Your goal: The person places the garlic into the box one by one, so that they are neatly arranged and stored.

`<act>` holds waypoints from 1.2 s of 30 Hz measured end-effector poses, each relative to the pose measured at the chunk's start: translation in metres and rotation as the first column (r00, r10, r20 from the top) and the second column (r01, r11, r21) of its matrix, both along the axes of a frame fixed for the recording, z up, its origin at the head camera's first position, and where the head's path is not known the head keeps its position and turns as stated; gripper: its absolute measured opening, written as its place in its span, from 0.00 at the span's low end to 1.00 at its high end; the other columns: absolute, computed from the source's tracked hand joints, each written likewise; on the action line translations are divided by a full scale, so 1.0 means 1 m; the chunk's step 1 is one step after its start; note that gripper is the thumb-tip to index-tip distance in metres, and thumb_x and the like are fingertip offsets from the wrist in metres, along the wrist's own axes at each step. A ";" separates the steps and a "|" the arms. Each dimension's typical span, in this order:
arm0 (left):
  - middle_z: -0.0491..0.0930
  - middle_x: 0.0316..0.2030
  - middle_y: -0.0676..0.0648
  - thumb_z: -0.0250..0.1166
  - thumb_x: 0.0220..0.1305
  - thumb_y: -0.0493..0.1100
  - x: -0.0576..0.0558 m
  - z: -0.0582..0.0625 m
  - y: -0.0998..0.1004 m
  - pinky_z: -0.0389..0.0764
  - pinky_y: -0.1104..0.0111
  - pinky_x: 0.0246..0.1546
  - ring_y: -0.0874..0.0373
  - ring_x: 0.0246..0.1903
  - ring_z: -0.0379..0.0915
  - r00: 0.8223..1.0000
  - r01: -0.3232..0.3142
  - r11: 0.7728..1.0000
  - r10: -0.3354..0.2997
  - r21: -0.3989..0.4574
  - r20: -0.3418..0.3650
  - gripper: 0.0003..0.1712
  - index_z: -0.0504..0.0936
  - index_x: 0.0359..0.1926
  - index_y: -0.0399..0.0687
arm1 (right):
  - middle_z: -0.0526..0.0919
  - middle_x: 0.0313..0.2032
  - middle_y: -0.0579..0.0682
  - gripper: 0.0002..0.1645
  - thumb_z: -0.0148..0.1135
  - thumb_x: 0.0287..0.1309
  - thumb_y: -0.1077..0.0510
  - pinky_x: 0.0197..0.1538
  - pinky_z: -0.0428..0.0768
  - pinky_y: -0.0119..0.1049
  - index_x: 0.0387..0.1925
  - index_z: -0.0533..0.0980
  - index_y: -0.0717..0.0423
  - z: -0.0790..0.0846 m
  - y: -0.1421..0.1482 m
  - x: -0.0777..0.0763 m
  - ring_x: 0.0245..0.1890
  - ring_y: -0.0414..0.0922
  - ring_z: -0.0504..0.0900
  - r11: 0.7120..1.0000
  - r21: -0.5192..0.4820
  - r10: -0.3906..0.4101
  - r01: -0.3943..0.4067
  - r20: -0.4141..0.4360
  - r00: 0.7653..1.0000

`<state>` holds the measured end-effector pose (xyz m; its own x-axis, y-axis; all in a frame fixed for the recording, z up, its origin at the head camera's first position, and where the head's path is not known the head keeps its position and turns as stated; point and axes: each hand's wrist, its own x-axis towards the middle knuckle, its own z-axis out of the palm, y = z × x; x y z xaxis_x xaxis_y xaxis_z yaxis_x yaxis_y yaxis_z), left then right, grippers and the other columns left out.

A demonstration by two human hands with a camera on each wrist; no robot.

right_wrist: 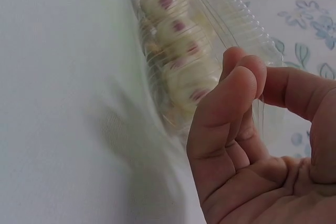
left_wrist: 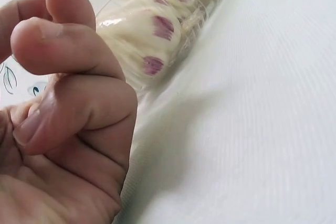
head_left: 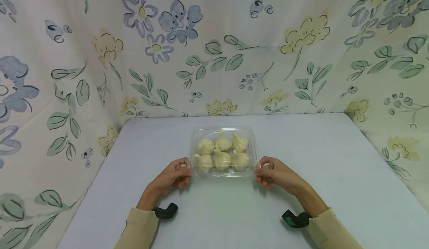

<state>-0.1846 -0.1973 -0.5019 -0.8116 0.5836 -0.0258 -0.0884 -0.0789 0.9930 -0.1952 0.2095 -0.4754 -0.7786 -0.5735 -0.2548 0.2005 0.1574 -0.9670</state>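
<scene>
A clear plastic clamshell container [head_left: 222, 174] lies on the table with its lid down. Inside it are several pale garlic bulbs [head_left: 222, 160], set in two rows; purple patches show on the garlic bulbs [left_wrist: 164, 28] in the left wrist view. At the container's left front corner, my left hand [head_left: 173, 175] pinches the edge with thumb and fingertips. Opposite it, my right hand [head_left: 277, 173] pinches the right front edge. In the right wrist view the fingertips [right_wrist: 242, 85] meet at the ridged plastic rim [right_wrist: 262, 38]. The left hand's exact contact is partly hidden behind its curled fingers.
A white table [head_left: 221, 211] spreads around the container. Behind and beside it hangs a flower-patterned cloth [head_left: 214, 55]. Dark wrist mounts [head_left: 166, 211] stick out inward from both beige sleeves [head_left: 139, 228].
</scene>
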 end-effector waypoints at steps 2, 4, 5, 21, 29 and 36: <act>0.81 0.19 0.57 0.56 0.71 0.33 0.000 -0.001 0.000 0.66 0.76 0.15 0.69 0.13 0.66 1.000 -0.010 1.000 0.010 0.011 0.013 0.06 0.70 0.36 0.46 | 0.85 0.26 0.46 0.14 0.60 0.70 0.58 0.25 0.78 0.30 0.43 0.64 0.60 0.000 0.000 0.000 0.18 0.38 0.77 1.000 -0.003 -0.001 0.001 0.000 1.000; 0.81 0.19 0.58 0.56 0.70 0.33 0.000 -0.001 0.001 0.66 0.77 0.15 0.69 0.13 0.66 0.999 -0.023 1.000 0.022 0.016 0.036 0.07 0.71 0.35 0.47 | 0.85 0.26 0.45 0.14 0.60 0.70 0.58 0.25 0.79 0.30 0.43 0.64 0.60 0.000 0.000 0.000 0.18 0.37 0.77 1.000 -0.008 -0.001 0.001 0.001 1.000; 0.82 0.18 0.58 0.56 0.70 0.33 0.000 -0.001 0.001 0.66 0.77 0.15 0.69 0.12 0.66 0.999 -0.027 0.999 0.026 0.019 0.043 0.07 0.72 0.34 0.47 | 0.85 0.26 0.45 0.14 0.60 0.69 0.58 0.25 0.79 0.30 0.43 0.64 0.60 0.000 0.000 0.000 0.17 0.37 0.77 1.000 -0.011 -0.002 0.002 0.002 1.000; 0.85 0.19 0.56 0.55 0.69 0.32 -0.001 -0.002 0.006 0.59 0.76 0.10 0.67 0.10 0.69 0.999 -0.028 0.998 0.026 0.053 0.044 0.08 0.73 0.32 0.45 | 0.86 0.24 0.43 0.12 0.58 0.69 0.61 0.23 0.79 0.29 0.43 0.65 0.61 -0.002 0.001 0.000 0.16 0.36 0.76 0.998 -0.059 -0.025 0.025 -0.001 1.000; 0.85 0.20 0.54 0.55 0.71 0.32 0.001 -0.003 0.005 0.70 0.76 0.14 0.65 0.11 0.69 0.999 -0.048 0.999 0.048 0.022 0.025 0.07 0.72 0.34 0.45 | 0.85 0.25 0.44 0.13 0.59 0.69 0.61 0.23 0.79 0.28 0.44 0.64 0.62 0.001 0.001 0.000 0.17 0.36 0.76 0.999 -0.045 -0.015 0.015 0.004 1.000; 0.86 0.24 0.49 0.59 0.73 0.36 0.001 0.000 0.003 0.72 0.72 0.14 0.62 0.12 0.71 0.999 -0.031 0.999 0.031 -0.009 -0.042 0.05 0.71 0.37 0.44 | 0.85 0.26 0.47 0.13 0.60 0.69 0.60 0.23 0.78 0.30 0.45 0.65 0.61 0.003 0.001 -0.002 0.17 0.37 0.75 1.000 0.000 -0.029 0.029 -0.008 1.000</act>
<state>-0.1832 -0.1938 -0.5017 -0.8298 0.5580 0.0034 -0.0442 -0.0717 0.9964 -0.1967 0.2108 -0.4726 -0.7969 -0.5506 -0.2488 0.1972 0.1522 -0.9685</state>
